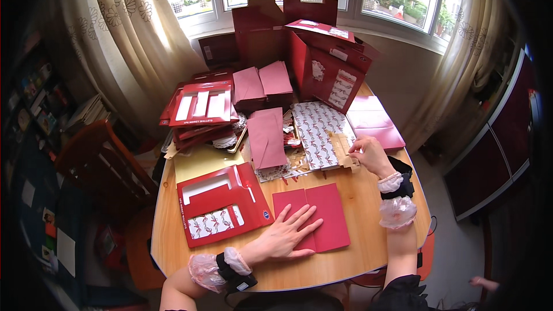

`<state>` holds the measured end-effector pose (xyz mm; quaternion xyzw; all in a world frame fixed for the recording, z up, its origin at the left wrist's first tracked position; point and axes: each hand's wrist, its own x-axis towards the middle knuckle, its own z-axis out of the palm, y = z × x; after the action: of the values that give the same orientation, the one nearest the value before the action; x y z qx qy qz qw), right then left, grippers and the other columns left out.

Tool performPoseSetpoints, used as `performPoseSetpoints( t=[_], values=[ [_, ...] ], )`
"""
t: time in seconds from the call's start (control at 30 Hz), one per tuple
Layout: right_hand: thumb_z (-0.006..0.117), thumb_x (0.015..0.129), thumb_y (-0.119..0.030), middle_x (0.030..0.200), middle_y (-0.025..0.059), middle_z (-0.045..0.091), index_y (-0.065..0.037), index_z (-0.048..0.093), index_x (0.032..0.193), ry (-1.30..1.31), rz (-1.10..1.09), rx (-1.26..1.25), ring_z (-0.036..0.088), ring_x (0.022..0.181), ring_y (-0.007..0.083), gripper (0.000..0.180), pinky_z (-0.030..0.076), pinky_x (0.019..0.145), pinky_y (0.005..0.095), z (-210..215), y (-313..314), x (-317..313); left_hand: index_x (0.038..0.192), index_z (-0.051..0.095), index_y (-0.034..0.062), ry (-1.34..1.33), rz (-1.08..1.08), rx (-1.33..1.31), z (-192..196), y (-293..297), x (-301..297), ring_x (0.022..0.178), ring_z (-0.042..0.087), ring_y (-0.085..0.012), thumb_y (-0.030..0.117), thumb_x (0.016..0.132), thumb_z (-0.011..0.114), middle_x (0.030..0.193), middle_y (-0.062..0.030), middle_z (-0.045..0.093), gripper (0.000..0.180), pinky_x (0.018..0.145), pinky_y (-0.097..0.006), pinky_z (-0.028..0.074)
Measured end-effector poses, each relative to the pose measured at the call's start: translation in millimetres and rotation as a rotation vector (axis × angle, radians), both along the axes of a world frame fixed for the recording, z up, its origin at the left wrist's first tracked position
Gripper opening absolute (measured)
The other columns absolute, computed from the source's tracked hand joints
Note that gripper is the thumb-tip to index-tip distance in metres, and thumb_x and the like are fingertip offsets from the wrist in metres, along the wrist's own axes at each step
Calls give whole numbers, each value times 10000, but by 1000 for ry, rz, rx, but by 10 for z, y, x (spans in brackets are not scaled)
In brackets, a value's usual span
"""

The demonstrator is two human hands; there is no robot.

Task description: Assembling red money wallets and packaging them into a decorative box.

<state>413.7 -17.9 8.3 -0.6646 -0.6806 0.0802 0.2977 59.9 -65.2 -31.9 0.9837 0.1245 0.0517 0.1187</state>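
Observation:
My left hand [282,236] lies flat with fingers spread on the left part of a deep-pink paper envelope [331,219] near the table's front. A fold or edge runs down the middle of this paper. My right hand [371,156] is farther back on the right, thumb and forefinger pinched at the edge of tan paper strips [341,145]. These strips lie over the right edge of a white patterned sheet [314,129]. Left of my left hand rests a red windowed cardboard sleeve [222,204], patterned paper showing through its lower window.
Paler pink envelopes [266,138] are stacked mid-table, with more pink stacks [371,121] at the right edge. Red sleeves [201,103] pile up at the back left. An open red box [328,69] stands at the back. A wooden chair [98,155] is on the left.

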Motion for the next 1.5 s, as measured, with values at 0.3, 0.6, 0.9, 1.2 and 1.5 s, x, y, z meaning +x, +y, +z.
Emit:
performPoseSetpoints(
  t=[0.3,0.6,0.9,1.2,1.5],
  values=[
    [772,731,-91,876,104,653,-19,735,769,-66,85,30,636,896,300,89,512,823,395,-29,25,45,1583,278,161,-17,-3,-8,3,-13,-11,1525,189,-341,647,964,452,1637,-200,200,806,1206,-587,129],
    [726,775,-75,826,87,629,-1,695,771,-319,166,137,617,856,276,80,511,783,386,-136,77,4,1586,270,166,-25,-2,-32,0,-10,-21,1525,193,-335,640,970,446,1640,-197,195,797,1208,-585,119],
    [668,850,-83,862,122,609,-2,670,806,-283,131,144,607,896,306,92,503,819,409,-94,48,-56,1586,263,149,-22,-4,-42,31,-2,-7,1531,179,-326,624,975,445,1638,-198,198,796,1210,-586,108],
    [668,861,-81,866,155,624,6,634,840,-249,48,129,613,889,353,96,496,797,436,-108,95,-109,1587,263,158,-29,-1,-46,3,-3,-25,1532,176,-322,635,975,438,1639,-197,194,795,1212,-585,101],
    [654,880,-86,860,167,657,-4,636,835,-132,-16,19,635,866,375,95,500,781,454,32,32,-123,1583,277,157,3,2,-31,55,5,-10,1532,175,-326,638,962,442,1641,-193,198,803,1220,-563,115]
  ],
)
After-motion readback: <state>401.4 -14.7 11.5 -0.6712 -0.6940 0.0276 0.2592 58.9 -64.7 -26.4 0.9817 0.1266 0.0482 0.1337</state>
